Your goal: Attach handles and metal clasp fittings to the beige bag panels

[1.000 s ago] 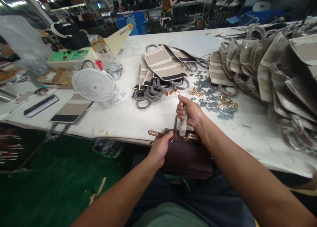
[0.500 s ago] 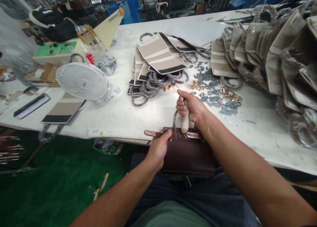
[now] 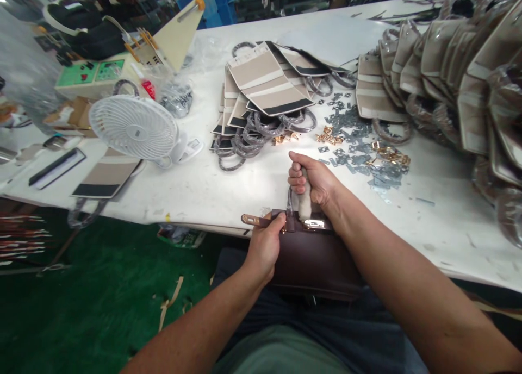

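Note:
A dark brown handbag (image 3: 314,260) rests across my lap against the table edge. My left hand (image 3: 263,246) is closed on its upper left corner, thumb on top, beside a strap (image 3: 255,220) with a gold-coloured metal tip that points left. In my right fist (image 3: 312,181) is an upright tool with a pale, cloth-like handle (image 3: 304,206). Its lower end meets the bag's top at the gold-coloured clasp plate (image 3: 314,224); the working tip is hidden. The bag's wrapped carrying handle (image 3: 290,200) rises just left of the tool.
Beige bag panels (image 3: 265,80) with plastic-wrapped handles lie in a pile ahead, and more (image 3: 432,69) stand at the right. Grey metal plates (image 3: 350,126) and gold-coloured fittings (image 3: 330,136) are scattered between them. A white fan (image 3: 134,129) stands at the left on the table (image 3: 196,194).
The view has shifted slightly. My right hand still grips the tool at the clasp, and the clasp plate now shines brighter. My left hand keeps its hold on the handbag.

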Available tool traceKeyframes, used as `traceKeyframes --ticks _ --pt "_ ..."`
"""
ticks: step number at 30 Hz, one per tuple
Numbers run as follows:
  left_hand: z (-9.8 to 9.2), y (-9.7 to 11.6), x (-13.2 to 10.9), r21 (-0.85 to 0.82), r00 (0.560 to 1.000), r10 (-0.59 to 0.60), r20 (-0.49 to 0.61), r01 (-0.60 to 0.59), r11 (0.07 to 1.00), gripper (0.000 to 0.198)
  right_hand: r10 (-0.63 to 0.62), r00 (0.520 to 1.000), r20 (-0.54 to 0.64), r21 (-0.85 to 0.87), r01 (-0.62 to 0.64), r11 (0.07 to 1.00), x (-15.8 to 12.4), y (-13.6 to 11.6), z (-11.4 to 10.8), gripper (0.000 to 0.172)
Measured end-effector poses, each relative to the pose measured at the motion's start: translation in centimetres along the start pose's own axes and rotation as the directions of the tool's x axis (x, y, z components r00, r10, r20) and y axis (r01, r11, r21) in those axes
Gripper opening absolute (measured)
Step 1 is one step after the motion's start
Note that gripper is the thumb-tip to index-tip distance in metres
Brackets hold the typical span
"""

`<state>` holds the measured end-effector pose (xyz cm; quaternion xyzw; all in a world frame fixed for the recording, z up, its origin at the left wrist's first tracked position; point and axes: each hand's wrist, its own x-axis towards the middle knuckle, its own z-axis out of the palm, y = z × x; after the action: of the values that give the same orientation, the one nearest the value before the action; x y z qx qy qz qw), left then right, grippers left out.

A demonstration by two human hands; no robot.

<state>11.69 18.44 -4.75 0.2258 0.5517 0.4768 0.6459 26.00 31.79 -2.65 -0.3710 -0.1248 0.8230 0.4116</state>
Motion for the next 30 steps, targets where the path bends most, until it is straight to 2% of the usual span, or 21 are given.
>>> traceKeyframes --ticks 12,14,16,18,20,21,23,24,25,27,29,30 --pt "0.0 -0.4 0.0 0.032 0.998 0.054 -0.032 -0.052 0.998 0.022 -0.009 1.000 0.014 -0.010 0.009 1.000 0.4 0.7 -0.2 0.042" --pt "-0.2 -0.5 0.2 0.030 0.999 0.041 -0.031 -0.040 0.999 0.025 -0.067 0.998 0.010 -0.045 0.068 0.997 -0.1 0.1 0.3 0.045" --pt "-0.4 -0.5 0.4 0.009 0.999 0.021 -0.030 -0.021 1.000 0.029 -0.228 0.974 0.006 -0.125 0.227 0.966 -2.0 -1.1 1.4 0.048" --pt "-0.6 -0.2 0.3 -0.034 0.999 -0.027 -0.033 0.026 0.999 0.034 -0.461 0.887 0.018 -0.283 0.446 0.849 -5.7 -2.0 3.0 0.050" --pt "-0.4 0.4 -0.5 -0.094 0.995 -0.076 -0.059 0.070 0.993 0.040 -0.635 0.770 0.066 -0.521 0.569 0.636 -10.5 -1.6 4.6 0.049" --pt "-0.2 0.9 -1.2 -0.128 0.995 -0.079 -0.062 0.071 0.989 0.043 -0.662 0.744 0.092 -0.665 0.541 0.515 -13.0 -0.6 5.2 0.049" --pt "0.2 2.2 -3.3 -0.189 1.000 -0.018 0.004 0.019 0.982 0.042 -0.647 0.744 0.166 -0.868 0.422 0.262 -17.0 2.6 5.6 0.035" --pt "0.5 2.9 -4.7 -0.211 0.996 0.033 0.083 -0.015 0.977 0.040 -0.638 0.737 0.224 -0.913 0.388 0.129 -18.5 4.7 5.5 0.025" --pt "0.7 3.6 -6.2 -0.227 0.978 0.089 0.187 -0.045 0.973 0.038 -0.645 0.722 0.250 -0.936 0.352 0.032 -19.6 6.7 5.1 0.026" --pt "1.0 4.9 -9.6 -0.242 0.896 0.186 0.404 -0.091 0.966 0.042 -0.732 0.642 0.228 -0.961 0.269 -0.064 -20.9 10.3 4.4 0.042" --pt "0.9 5.8 -12.6 -0.236 0.788 0.234 0.570 -0.116 0.965 0.063 -0.823 0.531 0.199 -0.973 0.204 -0.103 -22.0 12.3 4.0 0.056" --pt "0.8 6.1 -13.9 -0.232 0.738 0.250 0.627 -0.129 0.964 0.075 -0.858 0.478 0.190 -0.976 0.185 -0.113 -22.7 12.6 4.1 0.057"
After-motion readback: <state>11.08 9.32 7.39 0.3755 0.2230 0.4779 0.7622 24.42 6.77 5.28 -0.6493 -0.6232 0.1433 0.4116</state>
